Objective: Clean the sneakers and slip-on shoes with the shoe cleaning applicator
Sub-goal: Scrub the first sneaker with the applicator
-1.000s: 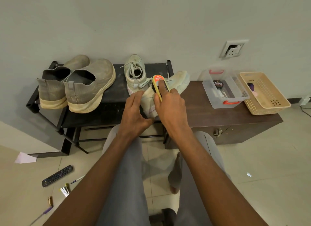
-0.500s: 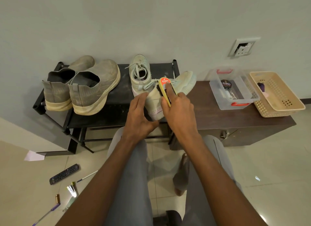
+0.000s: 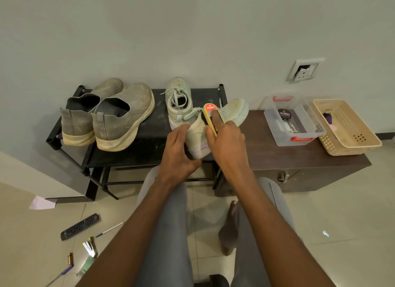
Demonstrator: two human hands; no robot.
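A pale mint sneaker (image 3: 235,110) lies tilted across the edge of the black rack (image 3: 149,124), heel toward me. My left hand (image 3: 179,152) grips its heel from the left and below. My right hand (image 3: 226,143) holds a yellow shoe cleaning applicator (image 3: 209,117) with an orange label, its dark bristles pressed against the sneaker's collar, index finger laid along its back. The matching second sneaker (image 3: 178,100) stands upright just behind. Two dusty grey slip-on shoes (image 3: 119,120) sit side by side at the rack's left.
A brown low cabinet (image 3: 299,158) to the right carries a clear plastic box (image 3: 292,124) with a polish tin and a beige basket (image 3: 346,128). On the floor at lower left lie a remote (image 3: 79,226), pens and small items. My knees are below the rack.
The applicator and my right hand shifted slightly along the sneaker's collar. My left hand kept its hold on the heel. The camera view drifted a little.
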